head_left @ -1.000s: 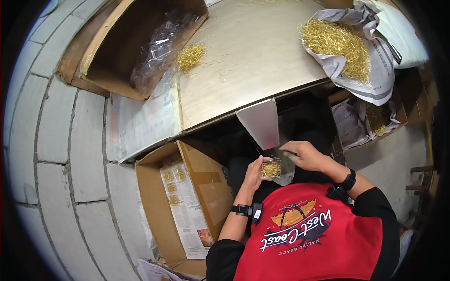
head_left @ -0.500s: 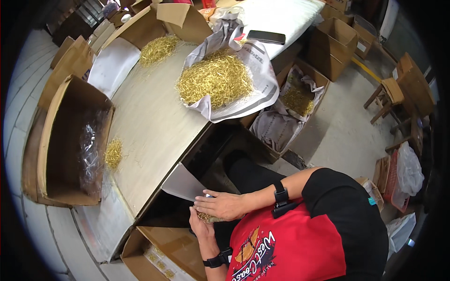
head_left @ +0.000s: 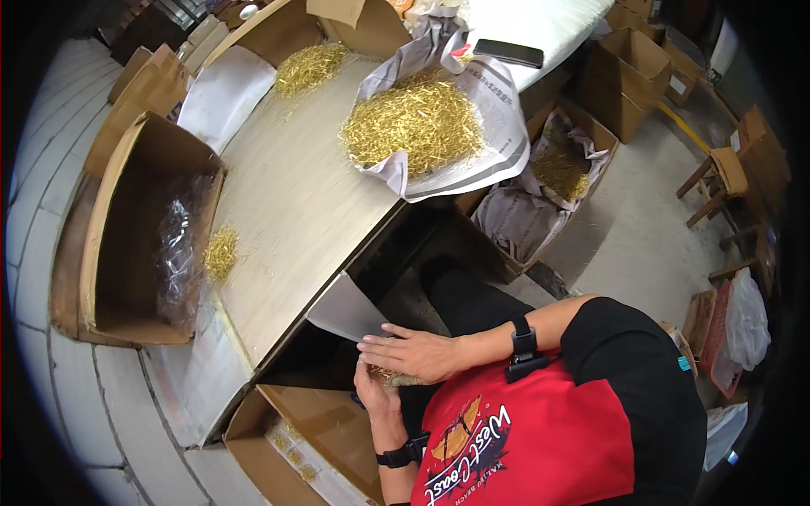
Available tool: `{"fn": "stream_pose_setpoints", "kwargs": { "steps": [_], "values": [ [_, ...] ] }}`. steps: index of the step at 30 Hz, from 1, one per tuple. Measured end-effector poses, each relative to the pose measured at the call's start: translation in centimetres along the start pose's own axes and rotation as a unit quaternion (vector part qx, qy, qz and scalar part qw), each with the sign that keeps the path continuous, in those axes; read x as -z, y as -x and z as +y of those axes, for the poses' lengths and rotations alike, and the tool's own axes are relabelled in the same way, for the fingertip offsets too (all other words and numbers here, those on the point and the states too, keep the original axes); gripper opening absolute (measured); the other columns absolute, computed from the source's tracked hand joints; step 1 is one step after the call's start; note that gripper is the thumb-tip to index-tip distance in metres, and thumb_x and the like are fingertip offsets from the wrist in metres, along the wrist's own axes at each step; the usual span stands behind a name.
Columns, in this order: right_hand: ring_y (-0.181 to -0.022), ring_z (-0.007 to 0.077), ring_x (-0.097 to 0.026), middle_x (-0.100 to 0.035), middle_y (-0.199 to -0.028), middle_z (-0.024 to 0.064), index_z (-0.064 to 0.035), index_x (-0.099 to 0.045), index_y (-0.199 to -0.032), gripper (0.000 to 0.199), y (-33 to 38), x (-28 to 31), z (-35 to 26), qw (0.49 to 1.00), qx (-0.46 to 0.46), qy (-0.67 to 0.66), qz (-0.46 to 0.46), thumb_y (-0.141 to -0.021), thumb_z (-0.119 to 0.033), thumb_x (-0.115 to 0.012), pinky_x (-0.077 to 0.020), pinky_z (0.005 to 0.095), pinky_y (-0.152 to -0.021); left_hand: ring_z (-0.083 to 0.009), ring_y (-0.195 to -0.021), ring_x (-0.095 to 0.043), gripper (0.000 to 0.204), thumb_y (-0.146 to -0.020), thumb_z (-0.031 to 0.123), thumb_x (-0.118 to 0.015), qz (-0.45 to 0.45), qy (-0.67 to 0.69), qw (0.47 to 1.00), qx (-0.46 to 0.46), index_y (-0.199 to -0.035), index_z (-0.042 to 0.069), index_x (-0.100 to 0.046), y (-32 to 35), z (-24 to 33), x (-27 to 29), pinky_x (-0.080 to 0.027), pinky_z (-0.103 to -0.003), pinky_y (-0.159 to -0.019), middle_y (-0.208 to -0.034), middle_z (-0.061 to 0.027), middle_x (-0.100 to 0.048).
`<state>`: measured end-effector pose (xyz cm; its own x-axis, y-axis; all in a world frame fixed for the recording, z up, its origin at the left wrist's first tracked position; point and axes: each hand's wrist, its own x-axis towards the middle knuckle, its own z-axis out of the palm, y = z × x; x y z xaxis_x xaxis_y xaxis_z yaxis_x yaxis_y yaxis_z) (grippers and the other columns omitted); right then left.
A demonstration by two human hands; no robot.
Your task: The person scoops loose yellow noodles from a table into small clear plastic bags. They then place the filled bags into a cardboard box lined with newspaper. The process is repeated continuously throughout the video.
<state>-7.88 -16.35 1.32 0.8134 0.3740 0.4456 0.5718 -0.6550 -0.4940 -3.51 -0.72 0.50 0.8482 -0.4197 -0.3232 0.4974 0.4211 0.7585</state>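
My left hand [head_left: 377, 392] is cupped from below round a bunch of thin gold-coloured metal pieces [head_left: 385, 376]. Across the top of that bunch lies my right hand [head_left: 415, 354], its fingers stretched nearly straight, so the pieces are pressed between both palms and mostly hidden. Just beyond my right fingertips, a pale flat sheet [head_left: 348, 307] juts out from the table edge. Farther up on the table [head_left: 295, 181], a large heap of similar gold pieces [head_left: 413, 125] rests on crumpled printed paper [head_left: 498, 126].
Smaller gold piles lie at the table's back [head_left: 310, 69] and left edge [head_left: 221, 253]. An open carton [head_left: 126, 228] with clear plastic stands at left. Below the table is another carton [head_left: 325, 430]; right of it, a paper-lined box [head_left: 515, 223]. A phone [head_left: 509, 52] lies at the back.
The whole view has shifted, so the table and boxes appear farther right and slightly higher. Both hands keep nearly the same hold on the gold pieces.
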Motion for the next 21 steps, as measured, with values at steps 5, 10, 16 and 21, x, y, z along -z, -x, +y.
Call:
{"fn": "stream_pose_setpoints", "kwargs": {
  "steps": [5,10,16,21],
  "values": [
    [-0.130,0.0280,-0.037,-0.034,-0.141,0.0183,-0.0061,-0.028,-0.140,0.060,-0.8,0.8,0.3,0.999,0.003,-0.009,-0.033,-0.092,-0.038,-0.045,-0.0194,0.0485,-0.109,-0.0225,-0.107,-0.056,0.037,-0.096,0.024,-0.040,0.076,-0.029,0.997,-0.009,-0.121,-0.002,-0.047,-0.1,-1.0,0.1,-0.046,-0.035,-0.092,-0.119,-0.0133,-0.056],
    [-0.123,0.0336,-0.044,-0.046,-0.131,0.0200,-0.0009,-0.041,-0.132,0.050,-0.8,3.6,2.0,0.967,-0.135,-0.184,0.113,-0.086,-0.013,-0.057,-0.0359,0.0391,-0.102,-0.0247,-0.087,-0.065,0.037,-0.093,0.028,-0.044,-0.042,0.003,0.999,0.028,-0.115,-0.002,-0.051,0.1,0.7,0.3,-0.057,-0.034,-0.057,-0.107,-0.0144,-0.061],
    [-0.118,0.0353,-0.048,-0.049,-0.127,0.0205,0.0011,-0.044,-0.127,0.041,-0.4,4.9,2.5,0.979,-0.118,-0.134,0.100,-0.088,-0.011,-0.054,-0.0398,0.0386,-0.099,-0.0247,-0.087,-0.065,0.042,-0.097,0.035,-0.036,-0.018,0.022,1.000,0.010,-0.112,-0.001,-0.052,0.6,1.7,-0.1,-0.059,-0.034,-0.057,-0.106,-0.0164,-0.060],
    [-0.093,0.0306,-0.059,-0.059,-0.105,0.0178,0.0012,-0.050,-0.121,0.036,-1.4,3.5,2.1,0.905,-0.257,-0.334,0.057,-0.087,-0.009,-0.055,-0.0472,0.0359,-0.081,-0.0199,-0.080,-0.066,0.033,-0.095,0.029,-0.046,-0.011,-0.007,1.000,0.007,-0.110,-0.001,-0.053,0.7,1.7,-0.4,-0.058,-0.031,-0.054,-0.100,-0.0127,-0.062]
  ]
}}
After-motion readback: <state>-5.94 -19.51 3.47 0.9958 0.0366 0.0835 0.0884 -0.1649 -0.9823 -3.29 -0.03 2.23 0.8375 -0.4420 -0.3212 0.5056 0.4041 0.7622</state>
